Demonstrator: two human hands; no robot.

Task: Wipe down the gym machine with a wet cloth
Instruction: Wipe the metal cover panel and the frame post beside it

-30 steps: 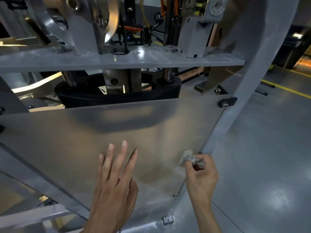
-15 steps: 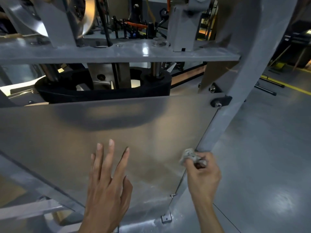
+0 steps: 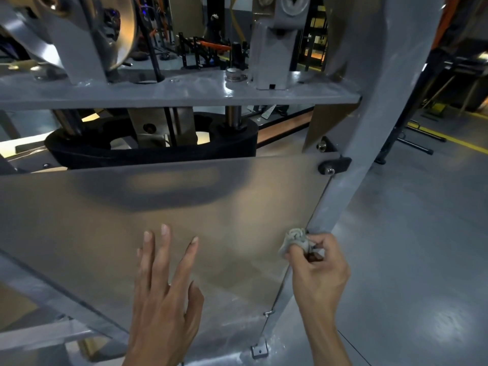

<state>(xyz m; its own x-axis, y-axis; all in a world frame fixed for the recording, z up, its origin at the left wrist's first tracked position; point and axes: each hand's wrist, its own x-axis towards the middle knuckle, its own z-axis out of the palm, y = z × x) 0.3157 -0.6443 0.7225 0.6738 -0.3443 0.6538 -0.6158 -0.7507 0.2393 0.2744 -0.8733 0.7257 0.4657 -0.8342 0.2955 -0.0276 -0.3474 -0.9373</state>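
Nearest to you, your left hand (image 3: 165, 299) is lying flat with its fingers straight and spread, reaching up across the lower part of the translucent panel (image 3: 184, 212) of the gym machine (image 3: 171, 91); it is gripping nothing, and whether the palm is actually pressing on the panel cannot be told. To the right of it, your right hand (image 3: 318, 270) is curling its fingers and thumb round a small bunched grey cloth (image 3: 295, 240). The cloth is sticking out above your knuckles and is touching the panel's right edge, just where that edge is meeting the grey upright post (image 3: 351, 165). Below the cloth, a small clip (image 3: 268, 313) and a corner bracket (image 3: 259, 350) are sitting along the same edge.

Farther up the edge, a black mounting tab (image 3: 334, 165) with a bolt is fixing the panel's top right corner to the post. Behind the top of the panel, a black weight plate (image 3: 158, 146) with round holes is lying around steel guide rods. Above it, a grey crossbar (image 3: 171, 91) is running left to right, carrying a bolt head and grey brackets. At the far left, a shiny metal disc (image 3: 120, 33) is catching the light. On the right, the glossy grey floor (image 3: 422, 260) is stretching away to a yellow line (image 3: 454, 140).
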